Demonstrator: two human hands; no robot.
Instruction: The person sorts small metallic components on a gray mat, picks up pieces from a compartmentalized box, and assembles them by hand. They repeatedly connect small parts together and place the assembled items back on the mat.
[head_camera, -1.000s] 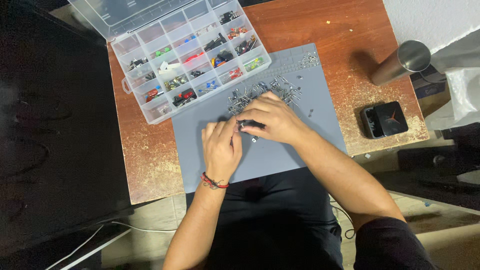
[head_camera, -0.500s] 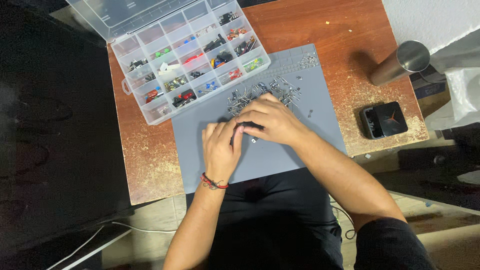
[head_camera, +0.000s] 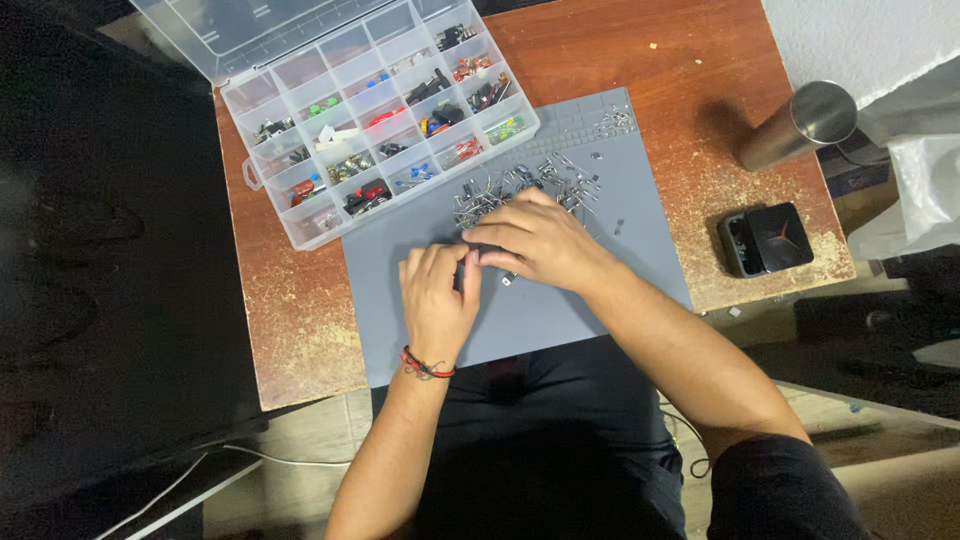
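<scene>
Grey mat (head_camera: 420, 265): organiser box (head_camera: 380, 120) beside scattered parts (head_camera: 520, 190).

Electronics hobby desk, compartmented parts organiser (head_camera: 375, 110), work mat (head_camera: 560, 300)

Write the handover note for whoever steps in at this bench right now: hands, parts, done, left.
Left hand: on the grey mat, fingers curled round a small dark part.
Right hand: fingertips meet the left hand's at that same part; whether it grips it cannot be told.
Parts: loose pile of small metal pieces on the mat, just beyond the right hand. Clear compartment box lies open at the mat's far left corner.
Done: many compartments already hold pieces.
Left: the pile is still on the mat.
</scene>
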